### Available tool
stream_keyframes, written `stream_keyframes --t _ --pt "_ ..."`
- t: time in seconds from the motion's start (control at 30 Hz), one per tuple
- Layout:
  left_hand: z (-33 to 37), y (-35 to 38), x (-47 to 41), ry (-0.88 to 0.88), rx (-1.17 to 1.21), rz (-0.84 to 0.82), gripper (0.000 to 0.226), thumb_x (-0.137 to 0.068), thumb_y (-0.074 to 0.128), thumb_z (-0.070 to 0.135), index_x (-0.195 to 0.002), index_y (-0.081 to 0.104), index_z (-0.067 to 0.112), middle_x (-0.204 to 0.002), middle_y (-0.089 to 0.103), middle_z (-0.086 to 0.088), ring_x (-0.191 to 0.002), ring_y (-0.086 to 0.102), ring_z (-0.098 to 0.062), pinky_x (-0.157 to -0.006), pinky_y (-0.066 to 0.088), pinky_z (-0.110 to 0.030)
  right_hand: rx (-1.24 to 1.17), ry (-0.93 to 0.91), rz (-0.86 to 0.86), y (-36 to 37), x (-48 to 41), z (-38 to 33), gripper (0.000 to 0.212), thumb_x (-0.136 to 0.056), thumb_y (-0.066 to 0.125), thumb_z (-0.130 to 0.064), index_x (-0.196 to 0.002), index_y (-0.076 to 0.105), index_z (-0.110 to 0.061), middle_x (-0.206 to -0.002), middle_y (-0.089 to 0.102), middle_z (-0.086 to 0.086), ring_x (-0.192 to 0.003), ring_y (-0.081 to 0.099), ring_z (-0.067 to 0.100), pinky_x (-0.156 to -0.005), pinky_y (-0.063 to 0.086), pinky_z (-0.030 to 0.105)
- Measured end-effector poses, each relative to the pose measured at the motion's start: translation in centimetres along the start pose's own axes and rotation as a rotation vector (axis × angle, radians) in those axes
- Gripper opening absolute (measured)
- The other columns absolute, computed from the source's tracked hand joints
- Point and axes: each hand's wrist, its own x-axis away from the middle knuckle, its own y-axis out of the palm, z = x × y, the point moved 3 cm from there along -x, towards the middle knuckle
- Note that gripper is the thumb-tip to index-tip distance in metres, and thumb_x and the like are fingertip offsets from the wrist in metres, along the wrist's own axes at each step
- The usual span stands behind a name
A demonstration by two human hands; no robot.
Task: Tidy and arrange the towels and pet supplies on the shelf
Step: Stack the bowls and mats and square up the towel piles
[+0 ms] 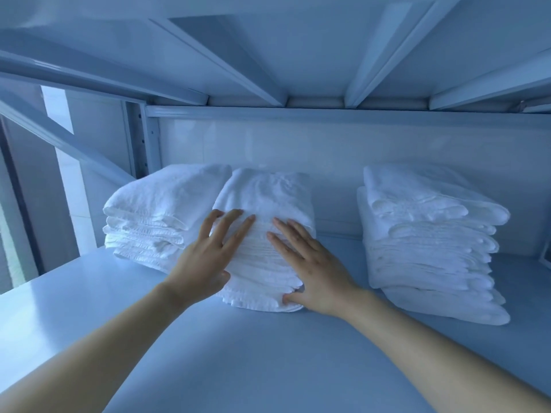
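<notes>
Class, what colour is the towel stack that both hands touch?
The towel stack is white; head view.

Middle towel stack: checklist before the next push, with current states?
1. Left hand flat on the front of the middle towel stack: ok.
2. Right hand flat on the front, thumb at the lower edge: ok.
3. Stack front squared: lower folds bulge forward, not ok.
4. Spacing even: it crowds the left stack, with a wide gap to the right stack: not ok.
5. Room behind it on the shelf: hidden, cannot tell.
</notes>
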Motion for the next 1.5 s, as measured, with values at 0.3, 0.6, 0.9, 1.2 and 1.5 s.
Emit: stream_keyframes --t 0.3,0.6,0.9,1.2,1.5 --pt "-3.5 2.8 -0.8 -0.145 0.048 -0.127 0.118 -0.064 0.068 0.009 -0.146 -0.015 0.029 -0.157 -0.009 0.000 -0.144 -0.013 -0.026 -0.113 0.019 -0.054 0.086 0.032 -0.112 2.1 -5.5 -0.7 0.110 -0.074 0.075 -0.034 -0.150 -0.003 -0.021 -0.154 -0.024 -0.005 -0.142 -0.020 0.014 -0.112 0.024 0.044" --pt "-3.0 4.0 -0.5 -0.077 0.012 -0.081 0.126 -0.048 0.074 0.050 -0.150 0.002 0.028 -0.157 -0.005 -0.012 -0.144 -0.005 -0.033 -0.112 0.014 -0.048 0.104 0.061 0.164 3.2 -4.3 0.0 0.113 -0.049 0.086 -0.042 -0.142 0.027 -0.017 -0.155 0.009 0.011 -0.142 0.006 0.024 -0.102 0.041 0.046" --pt "-4.2 5.0 -1.1 -0.154 0.047 -0.099 0.122 -0.051 0.073 0.034 -0.149 0.001 0.031 -0.156 0.002 -0.013 -0.144 0.001 -0.034 -0.111 0.022 -0.050 -0.007 0.064 -0.001 3.6 -6.3 -0.6 0.098 -0.078 0.072 -0.026 -0.150 0.007 -0.017 -0.156 -0.016 0.005 -0.139 -0.023 0.012 -0.109 0.028 0.032" --pt "-0.5 3.9 -0.9 -0.128 0.190 -0.044 0.099 -0.070 0.059 0.023 -0.147 -0.002 0.036 -0.157 -0.009 -0.003 -0.143 -0.014 -0.023 -0.113 -0.003 -0.049 0.021 0.007 0.115 2.4 -4.3 -0.1 0.082 -0.075 0.075 -0.036 -0.143 0.035 -0.014 -0.157 0.012 0.004 -0.145 0.009 0.019 -0.110 0.030 0.039" --pt "7.5 2.5 -4.7 0.108 0.187 0.088 0.073 -0.078 0.043 0.036 -0.146 0.022 0.023 -0.153 0.021 -0.008 -0.140 0.017 -0.029 -0.112 0.017 -0.054 0.197 0.124 0.283 -2.4 2.9 5.1 0.070 -0.071 0.079 -0.029 -0.132 0.048 -0.015 -0.147 0.037 0.007 -0.133 0.037 0.022 -0.097 0.047 0.036"
